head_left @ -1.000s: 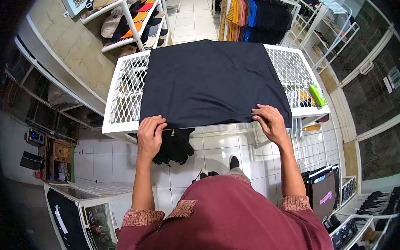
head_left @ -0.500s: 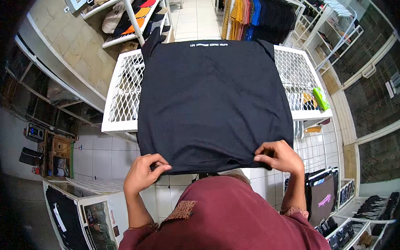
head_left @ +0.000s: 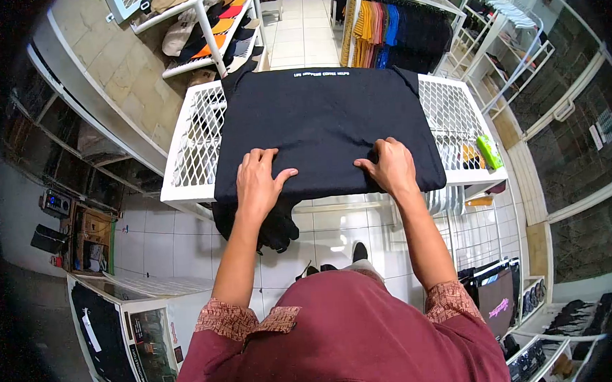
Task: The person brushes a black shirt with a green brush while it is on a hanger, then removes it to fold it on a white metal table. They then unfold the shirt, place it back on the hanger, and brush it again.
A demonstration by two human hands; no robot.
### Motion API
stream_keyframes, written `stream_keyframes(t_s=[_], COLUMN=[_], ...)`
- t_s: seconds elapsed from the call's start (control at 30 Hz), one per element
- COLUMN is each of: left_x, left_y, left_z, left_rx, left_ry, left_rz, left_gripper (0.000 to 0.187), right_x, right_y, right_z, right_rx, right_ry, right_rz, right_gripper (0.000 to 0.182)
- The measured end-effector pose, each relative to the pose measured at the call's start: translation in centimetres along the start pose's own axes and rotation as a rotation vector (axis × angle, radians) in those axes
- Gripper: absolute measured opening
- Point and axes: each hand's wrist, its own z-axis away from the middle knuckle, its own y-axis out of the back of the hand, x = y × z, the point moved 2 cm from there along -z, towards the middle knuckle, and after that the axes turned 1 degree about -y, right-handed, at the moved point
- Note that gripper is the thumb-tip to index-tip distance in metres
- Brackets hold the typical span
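A black T-shirt [head_left: 323, 115] lies spread on a white wire-mesh table [head_left: 194, 138], with small white lettering along its far edge. My left hand [head_left: 259, 181] rests flat on the shirt's near left part, fingers apart. My right hand [head_left: 389, 165] presses flat on the near right part. Both hands lie palm down on the cloth near the table's front edge. A fold of black cloth [head_left: 273, 223] hangs below the table's front edge under my left hand.
A green packet [head_left: 487, 151] sits at the table's right edge. A rack of caps [head_left: 210, 28] stands at the back left and a rail of hanging shirts [head_left: 387, 23] at the back. White shelves line the right side. Tiled floor runs between them.
I had pulled the shirt's near edge toward my body with pinched fingers. Now the shirt lies back on the table and both hands have let go and press flat on it.
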Motion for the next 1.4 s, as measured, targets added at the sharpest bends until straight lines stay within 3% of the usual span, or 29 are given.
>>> stream_keyframes(t_s=[0.03, 0.1, 0.13, 0.2, 0.23, 0.27, 0.37, 0.4, 0.5, 0.53, 0.6, 0.67, 0.73, 0.77, 0.8, 0.9, 1.07, 1.2, 1.3, 1.33, 1.4], left_x=[-0.4, -1.4, -1.8, -2.5, -3.8, -4.2, -5.3, -5.8, -5.7, -5.1, -4.8, -3.8, -4.7, -4.8, -5.2, -5.9, -4.3, -2.9, -2.3, -2.0, -1.2], left_y=[0.1, 0.1, 0.2, 0.2, -0.5, -0.7, -1.7, -2.1, -1.8, -1.0, -0.1, 2.3, 2.9, 2.8, 2.3, 1.9, 3.6, 7.3, 9.5, 9.8, 9.0], left_z=[-0.2, -1.2, -1.8, -3.1, -4.2, -5.0, -6.7, -6.6, -5.7, -4.4, -1.3, 1.9, 4.5, 5.4, 5.6, 6.1, 5.7, 8.4, 10.4, 10.5, 9.2], left_rx=[-0.002, -0.089, -0.084, -0.232, -0.356, -0.350, -0.518, -0.512, -0.455, -0.405, -0.299, -0.228, -0.114, 0.000, -0.007, 0.184, 0.189, -0.023, -0.424, -0.540, -0.511], left_ry=[-0.001, -0.024, -0.028, 0.008, 0.079, 0.074, 0.049, 0.049, 0.021, -0.009, -0.035, -0.122, -0.176, -0.167, -0.167, -0.209, -0.188, -0.105, 0.084, 0.176, 0.124], left_rz=[0.000, 0.042, 0.041, -0.012, 0.056, 0.054, 0.019, 0.020, 0.034, 0.030, 0.146, 0.158, 0.187, 0.196, 0.197, 0.254, 0.296, 0.307, 0.386, 0.417, 0.386], left_gripper=[0.052, 0.082, 0.082, 0.106, 0.132, 0.132, 0.160, 0.160, 0.151, 0.127, 0.099, 0.072, 0.057, 0.037, 0.037, 0.010, 0.004, 0.008, 0.009, 0.010, 0.016], right_x=[0.3, 0.8, 1.0, 1.0, 2.0, 2.2, 2.8, 3.3, 4.3, 4.5, 5.0, 5.2, 6.7, 7.4, 8.1, 8.5, 7.1, 6.0, 5.4, 5.1, 3.8], right_y=[-0.1, -0.2, 0.0, 0.9, 0.3, 0.3, -0.2, -0.7, -1.5, -1.5, -1.1, 0.3, 0.4, 0.2, -0.2, -0.4, 1.7, 4.5, 6.3, 6.5, 6.7], right_z=[-0.2, -1.1, -1.7, -2.9, -4.0, -4.4, -4.8, -4.8, -3.2, -2.3, 1.2, 4.4, 6.3, 6.9, 7.0, 7.2, 7.3, 10.3, 12.4, 12.1, 10.8], right_rx=[0.000, -0.043, -0.036, -0.193, -0.316, -0.307, -0.337, -0.333, -0.264, -0.195, -0.047, -0.001, 0.051, 0.088, 0.084, 0.169, 0.156, -0.039, -0.306, -0.304, -0.208], right_ry=[-0.002, -0.019, -0.019, -0.076, -0.122, -0.122, -0.128, -0.116, -0.082, -0.060, 0.132, 0.251, 0.293, 0.279, 0.274, 0.336, 0.336, 0.211, 0.076, 0.076, 0.095], right_rz=[-0.001, 0.081, 0.081, 0.255, 0.241, 0.241, 0.246, 0.216, 0.080, -0.025, -0.176, -0.217, -0.215, -0.264, -0.265, -0.358, -0.375, -0.364, -0.468, -0.468, -0.550], right_gripper=[0.049, 0.070, 0.070, 0.093, 0.121, 0.121, 0.135, 0.138, 0.134, 0.128, 0.096, 0.078, 0.062, 0.048, 0.048, 0.029, 0.011, 0.011, 0.015, 0.015, 0.018])
